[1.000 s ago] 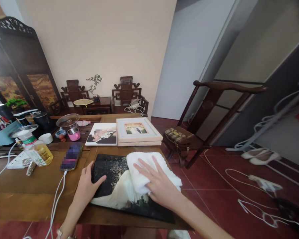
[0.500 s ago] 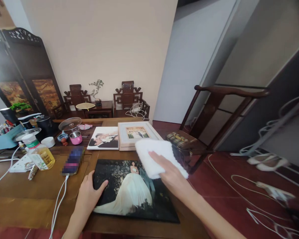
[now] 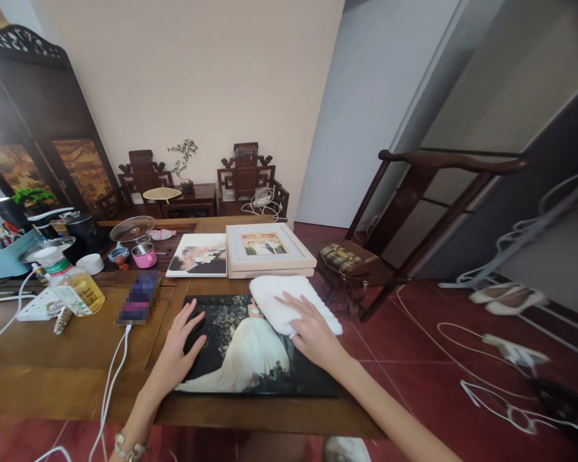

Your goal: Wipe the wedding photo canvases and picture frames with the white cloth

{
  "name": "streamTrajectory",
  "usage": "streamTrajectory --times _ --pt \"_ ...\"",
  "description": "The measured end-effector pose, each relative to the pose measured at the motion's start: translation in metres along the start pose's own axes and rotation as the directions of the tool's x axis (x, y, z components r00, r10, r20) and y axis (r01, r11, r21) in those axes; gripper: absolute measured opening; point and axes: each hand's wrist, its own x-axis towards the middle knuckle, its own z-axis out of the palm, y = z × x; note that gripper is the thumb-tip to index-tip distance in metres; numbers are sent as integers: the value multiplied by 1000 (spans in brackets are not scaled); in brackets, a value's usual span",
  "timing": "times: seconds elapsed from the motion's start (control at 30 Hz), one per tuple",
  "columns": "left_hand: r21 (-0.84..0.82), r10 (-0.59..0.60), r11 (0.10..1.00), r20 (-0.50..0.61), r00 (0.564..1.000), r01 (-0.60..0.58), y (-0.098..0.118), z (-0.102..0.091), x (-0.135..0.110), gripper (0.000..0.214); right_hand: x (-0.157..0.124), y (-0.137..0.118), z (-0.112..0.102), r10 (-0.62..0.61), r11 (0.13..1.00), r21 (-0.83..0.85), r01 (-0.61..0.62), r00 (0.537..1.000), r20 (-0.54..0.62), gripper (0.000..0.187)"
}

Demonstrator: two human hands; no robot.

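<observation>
A dark wedding photo panel (image 3: 260, 366) lies flat on the wooden table, showing a white gown. My left hand (image 3: 180, 340) rests on its left edge, open, fingers spread and touching the surface. Over the panel's upper right part, my right hand (image 3: 313, 330) has hold of a folded white towel (image 3: 270, 298), pressing it down with fingers on top. The towel and hand hide part of the picture. Just behind are a smaller photo panel (image 3: 197, 266) and a pale box with a framed photo (image 3: 272, 264).
On the left are a phone (image 3: 139, 298) with a white cable, a bottle of yellow liquid (image 3: 79, 292), a pink cup (image 3: 144, 255), a white power strip (image 3: 36, 305) and a blue organiser box (image 3: 9, 256). A wooden chair (image 3: 409, 192) holding a bag (image 3: 344, 260) stands right of the table.
My right hand has brought the towel left and down onto the panel. The fingers of my left hand have stretched further over the panel's left edge. The whole view has shifted slightly.
</observation>
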Motion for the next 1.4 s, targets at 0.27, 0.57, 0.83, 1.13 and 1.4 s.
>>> streamTrajectory --times 0.27,0.57,0.83,1.13,1.4 --pt "-55 -37 998 5 999 37 -13 5 0 40 -2 -4 -3 10 1000 6 -11 999 45 29" --pt "-41 -10 999 -5 1000 10 -20 8 -1 41 -67 -74 -41 -141 990 9 142 990 -24 24" --pt "-13 -11 1000 34 999 12 -16 6 0 43 -42 -43 -33 -44 999 29 46 998 -36 22" --pt "-22 -15 1000 27 1000 16 -15 5 -1 43 6 -6 -20 112 992 -77 -104 988 107 25" --pt "-42 -30 999 0 1000 30 -15 6 0 42 -54 -53 -27 -68 997 45 70 997 -46 22"
